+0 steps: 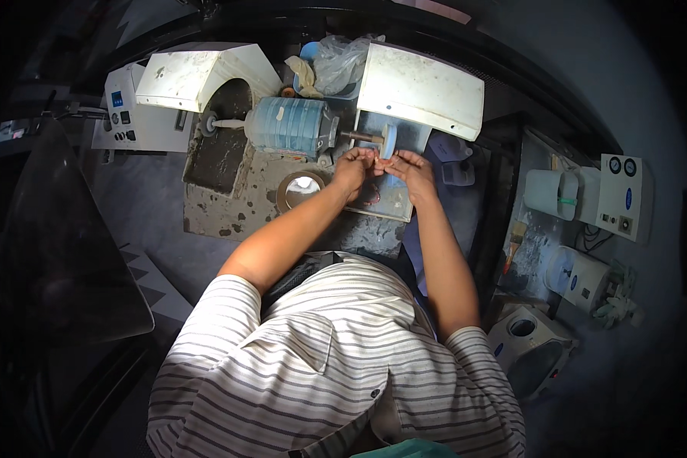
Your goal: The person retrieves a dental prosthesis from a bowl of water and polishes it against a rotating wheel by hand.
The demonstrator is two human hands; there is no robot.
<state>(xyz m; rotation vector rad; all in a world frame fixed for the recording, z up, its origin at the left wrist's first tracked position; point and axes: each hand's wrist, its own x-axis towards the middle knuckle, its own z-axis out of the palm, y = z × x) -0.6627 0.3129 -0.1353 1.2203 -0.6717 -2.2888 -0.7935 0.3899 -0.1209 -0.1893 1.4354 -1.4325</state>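
Both my hands meet in front of a pale blue-white polishing wheel on the right spindle of a bench lathe. A small pink, denture-like piece is pinched between them, right at the wheel's lower edge. My left hand grips it from the left with closed fingers. From the other side, my right hand closes on it too. Fingers cover most of the piece. The lathe's blue motor body lies left of the wheel. Below my hands, a pinkish curved bit rests in the tray.
White hoods stand over both lathe ends; a second wheel sits at the left one. A round bowl is beside my left forearm. A control box stands far left, with a brush and several machines at right.
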